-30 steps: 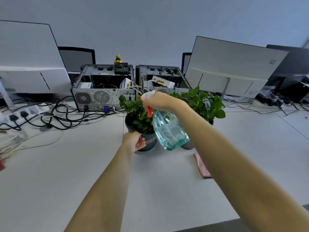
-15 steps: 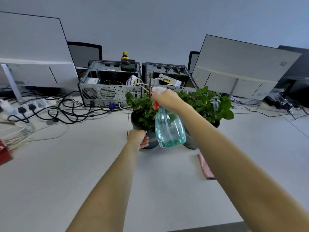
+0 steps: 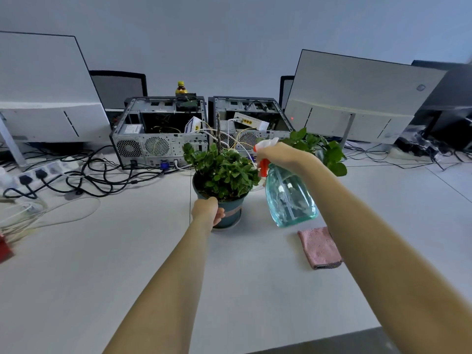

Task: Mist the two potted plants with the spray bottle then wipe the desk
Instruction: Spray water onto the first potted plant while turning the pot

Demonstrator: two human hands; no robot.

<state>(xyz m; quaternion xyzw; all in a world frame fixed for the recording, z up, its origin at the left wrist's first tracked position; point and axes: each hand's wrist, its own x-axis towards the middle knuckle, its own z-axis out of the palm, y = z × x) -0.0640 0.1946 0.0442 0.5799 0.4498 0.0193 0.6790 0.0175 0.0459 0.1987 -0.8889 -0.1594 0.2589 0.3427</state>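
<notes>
Head camera: left hand [image 3: 207,210] curls round the smooth teal pot [image 3: 231,214] at the middle of the desk [image 3: 102,264]; right hand [image 3: 283,155] grips the head of a clear, bulbous plastic bottle [image 3: 290,198] held above the surface. A nubby pink cloth [image 3: 319,247] lies toward the near edge, second plant [image 3: 334,154] behind the right wrist.

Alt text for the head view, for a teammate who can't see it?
The right hand holds a clear teal spray bottle raised beside the leaves of the nearer potted plant, while the left hand grips its pot. A second plant stands behind the right arm, and a pink cloth lies on the white desk.
</notes>
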